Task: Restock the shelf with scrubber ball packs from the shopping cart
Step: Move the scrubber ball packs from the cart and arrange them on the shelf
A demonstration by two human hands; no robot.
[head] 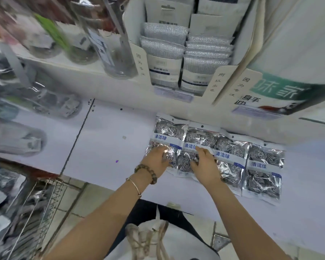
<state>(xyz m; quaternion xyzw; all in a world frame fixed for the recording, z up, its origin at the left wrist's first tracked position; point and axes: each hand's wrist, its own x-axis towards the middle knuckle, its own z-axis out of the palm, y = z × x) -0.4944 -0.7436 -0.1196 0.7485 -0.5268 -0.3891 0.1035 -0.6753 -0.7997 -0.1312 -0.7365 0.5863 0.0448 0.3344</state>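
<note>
Several silver scrubber ball packs lie side by side on the white shelf (111, 139). My left hand (156, 159) lies flat on the lower half of the leftmost pack (166, 130), fingers spread over it. My right hand (204, 165) rests on the second pack (194, 136), fingertips touching its blue label. The third pack (230, 147) and the fourth pack (264, 166) lie untouched to the right. The wire shopping cart (43, 199) stands at the lower left, and more shiny packs (2, 186) show in it, blurred.
Above the packs a cardboard display box (137, 59) holds grey scouring cloths. Clear jars (109, 44) stand on the upper shelf to the left. A large white and green pack (289, 85) sits at the upper right. Bagged goods (13, 137) lie on the shelf's left part.
</note>
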